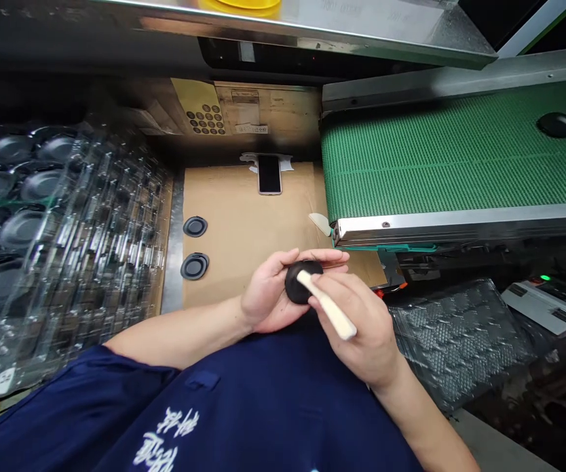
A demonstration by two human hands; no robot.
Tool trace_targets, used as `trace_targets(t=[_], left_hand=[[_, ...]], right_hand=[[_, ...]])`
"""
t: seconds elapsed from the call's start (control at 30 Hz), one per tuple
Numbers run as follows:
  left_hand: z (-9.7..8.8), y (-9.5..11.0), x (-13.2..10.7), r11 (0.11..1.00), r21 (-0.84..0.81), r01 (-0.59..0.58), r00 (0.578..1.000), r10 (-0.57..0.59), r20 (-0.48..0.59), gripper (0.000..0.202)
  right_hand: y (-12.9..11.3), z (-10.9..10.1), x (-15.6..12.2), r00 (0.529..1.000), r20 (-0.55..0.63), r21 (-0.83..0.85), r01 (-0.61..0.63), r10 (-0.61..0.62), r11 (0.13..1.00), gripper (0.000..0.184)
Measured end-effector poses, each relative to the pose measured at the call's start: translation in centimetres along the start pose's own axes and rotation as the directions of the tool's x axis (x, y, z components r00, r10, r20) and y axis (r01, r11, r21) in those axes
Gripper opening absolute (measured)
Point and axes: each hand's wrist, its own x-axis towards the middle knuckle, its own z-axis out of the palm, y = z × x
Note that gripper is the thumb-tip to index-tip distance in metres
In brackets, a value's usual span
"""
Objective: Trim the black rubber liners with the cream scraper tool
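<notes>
My left hand (268, 295) cups a round black rubber part (297, 286) in its closed fingers, just above my lap. My right hand (364, 328) grips a short cream-coloured stick tool (329, 307), and the tool's tip rests on top of the black part. Both hands hover over the near edge of a cardboard sheet (236, 216). Two more black round parts (195, 227) (194, 266) lie on the cardboard's left edge.
A green conveyor belt (435, 157) runs off to the right, carrying one black part (557, 124). Clear plastic trays (67, 249) holding black parts are stacked at the left. A phone (269, 174) lies on the cardboard. Empty blister trays (460, 334) sit at the right.
</notes>
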Motion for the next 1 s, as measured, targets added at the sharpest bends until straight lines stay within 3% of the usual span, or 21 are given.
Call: trace_targets(t=[0.13, 0.2, 0.27, 0.33, 0.4, 0.43, 0.5, 0.6, 0.67, 0.73, 0.8, 0.87, 1.0], left_hand=[[-1.3, 0.5, -0.1, 0.987, 0.157, 0.026, 0.997, -0.014, -0.075, 0.049], [-2.3, 0.7, -0.3, 0.913, 0.401, -0.072, 0.985, 0.128, -0.114, 0.053], [-3.4, 0.9, -0.5, 0.679, 0.693, -0.243, 0.92, 0.389, -0.059, 0.078], [-4.3, 1.0, -0.7, 0.3, 0.87, -0.392, 0.79, 0.595, 0.15, 0.109], [-4.9, 1.3, -0.9, -0.034, 0.889, -0.456, 0.674, 0.64, 0.37, 0.123], [-5.1, 1.4, -1.0, -0.147, 0.874, -0.463, 0.637, 0.63, 0.444, 0.124], [-5.3, 1.6, -1.3, -0.262, 0.85, -0.456, 0.609, 0.605, 0.513, 0.12], [-5.9, 1.6, -1.6, -0.253, 0.853, -0.457, 0.616, 0.601, 0.509, 0.111], [-6.8, 1.5, -1.4, -0.102, 0.909, -0.405, 0.681, 0.63, 0.374, 0.093], [-8.6, 1.5, -0.8, 0.098, 0.955, -0.281, 0.767, 0.62, 0.163, 0.056], [-11.1, 1.6, 0.1, 0.221, 0.964, -0.146, 0.814, 0.581, -0.01, 0.026], [-13.9, 1.8, 0.8, 0.234, 0.971, -0.05, 0.811, 0.577, -0.097, 0.03], [-18.8, 2.2, 1.0, 0.166, 0.975, 0.146, 0.742, 0.634, -0.219, 0.032]], right_hand=[[0.8, 0.0, -0.6, 0.992, -0.123, -0.002, -0.024, 0.024, 1.0, 0.05], [1.3, 0.0, -1.3, 0.99, -0.138, 0.007, -0.036, 0.036, 0.999, 0.051], [1.9, 0.3, -2.1, 0.99, -0.099, 0.0, -0.099, 0.098, 0.995, 0.046], [2.5, 1.1, -2.8, 0.981, 0.006, 0.004, -0.196, 0.196, 0.981, 0.036], [2.9, 2.0, -3.3, 0.953, 0.151, -0.01, -0.265, 0.264, 0.964, 0.028], [3.0, 2.4, -3.4, 0.932, 0.225, -0.028, -0.284, 0.283, 0.958, 0.027], [3.0, 3.1, -3.5, 0.882, 0.355, -0.063, -0.309, 0.31, 0.949, 0.025], [2.8, 3.5, -3.4, 0.828, 0.439, -0.087, -0.348, 0.349, 0.934, 0.022], [2.7, 3.5, -3.3, 0.821, 0.438, -0.078, -0.371, 0.366, 0.925, 0.022], [2.8, 3.5, -3.3, 0.823, 0.426, -0.051, -0.392, 0.375, 0.918, 0.024], [2.9, 3.6, -3.5, 0.825, 0.411, -0.022, -0.416, 0.388, 0.909, 0.024], [3.0, 3.7, -3.7, 0.823, 0.4, -0.009, -0.438, 0.404, 0.899, 0.024], [3.0, 3.7, -4.0, 0.813, 0.394, -0.009, -0.463, 0.429, 0.886, 0.024]])
